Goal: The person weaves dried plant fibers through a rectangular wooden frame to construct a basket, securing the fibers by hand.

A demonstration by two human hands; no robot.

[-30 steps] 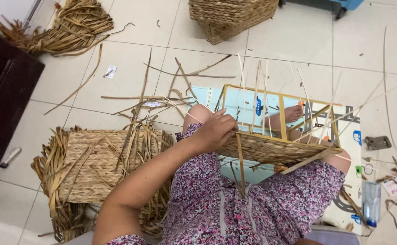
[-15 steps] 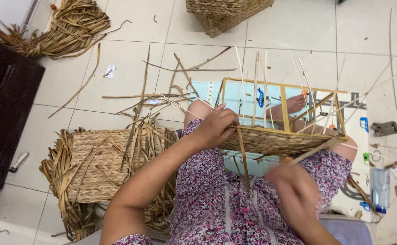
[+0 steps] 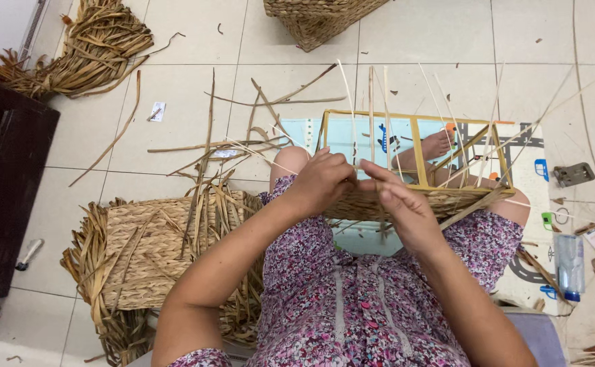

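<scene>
On my lap rests a half-woven basket (image 3: 406,202): a yellow rectangular frame (image 3: 416,146) with a woven straw band along its near side and thin pale upright canes (image 3: 372,102) sticking out. My left hand (image 3: 321,182) grips the woven band at the basket's near left corner. Right beside it, my right hand (image 3: 398,204) pinches a straw strand at the same edge, its fingertips touching the left hand. My bare foot (image 3: 436,145) shows through the frame.
A finished woven panel with loose straw ends (image 3: 151,251) lies on the tiled floor to my left. Straw bundle (image 3: 87,51) at top left, woven basket (image 3: 318,20) at top. Dark cabinet (image 3: 2,183) on the left. A plastic bottle (image 3: 569,265) and a metal tool (image 3: 572,174) lie on the right.
My right hand came up from my lap to the basket's near edge and now meets the left hand. The left hand stayed on the woven band.
</scene>
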